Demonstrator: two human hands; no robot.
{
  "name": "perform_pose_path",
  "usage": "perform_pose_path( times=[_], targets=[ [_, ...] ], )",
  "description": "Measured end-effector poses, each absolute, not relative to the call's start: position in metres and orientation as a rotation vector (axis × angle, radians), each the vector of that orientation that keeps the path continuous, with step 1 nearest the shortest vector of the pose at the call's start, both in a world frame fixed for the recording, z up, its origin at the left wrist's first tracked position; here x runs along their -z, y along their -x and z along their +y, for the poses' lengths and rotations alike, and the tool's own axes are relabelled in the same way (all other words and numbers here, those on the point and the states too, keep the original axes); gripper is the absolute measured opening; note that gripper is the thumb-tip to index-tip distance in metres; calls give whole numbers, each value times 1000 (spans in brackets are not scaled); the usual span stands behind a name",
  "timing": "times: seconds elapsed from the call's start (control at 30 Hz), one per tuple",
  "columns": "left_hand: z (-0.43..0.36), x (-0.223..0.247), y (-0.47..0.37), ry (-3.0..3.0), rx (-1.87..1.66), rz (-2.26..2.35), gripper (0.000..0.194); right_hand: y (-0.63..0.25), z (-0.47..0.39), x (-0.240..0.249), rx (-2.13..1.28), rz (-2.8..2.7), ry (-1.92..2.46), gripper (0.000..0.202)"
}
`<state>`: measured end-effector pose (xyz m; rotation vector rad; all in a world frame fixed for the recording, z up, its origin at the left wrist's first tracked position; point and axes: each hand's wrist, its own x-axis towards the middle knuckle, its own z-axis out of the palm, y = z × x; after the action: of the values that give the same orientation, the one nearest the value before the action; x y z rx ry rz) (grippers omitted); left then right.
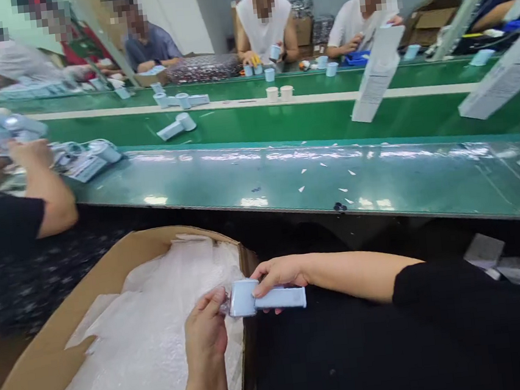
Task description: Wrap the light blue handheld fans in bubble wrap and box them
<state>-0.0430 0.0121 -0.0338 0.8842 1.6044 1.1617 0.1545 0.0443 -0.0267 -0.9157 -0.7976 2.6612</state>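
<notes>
My right hand (279, 274) is wrapped around a light blue handheld device (242, 298), where its wide, cup-like head meets the straight handle. The device lies roughly level, handle to the right. At the left end of its head, my left hand (209, 322) pinches a bit of clear plastic film (225, 302); how far the film covers the head is hard to make out. Below both hands stands an open cardboard box (122, 248) filled with thin, whitish plastic bags (147, 316).
Beyond the box runs a green worktable (222, 180) with small white scraps, then a conveyor belt (253, 122) carrying similar blue devices (177, 125), white cups (280, 94) and tall white boxes (377, 76). A co-worker's arm (50, 184) is at the left; several people sit opposite.
</notes>
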Motion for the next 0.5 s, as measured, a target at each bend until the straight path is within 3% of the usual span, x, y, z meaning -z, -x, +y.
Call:
perform_pose_path(
  times=[0.13,0.23,0.4,0.5],
  targets=[
    [8,22,26,-2006,-1384,1565,11,-162,31,22,-2475,-738,1015,35],
    [4,21,19,-2597,-1462,1459,13,-169,23,13,-2210,-724,1152,31],
    [8,41,7,-2391,-1309,1856,13,-179,11,8,-1771,-803,1433,35],
    [12,48,-3,-2064,-1159,1925,16,-182,9,9,-1780,-721,1426,38]
  ],
)
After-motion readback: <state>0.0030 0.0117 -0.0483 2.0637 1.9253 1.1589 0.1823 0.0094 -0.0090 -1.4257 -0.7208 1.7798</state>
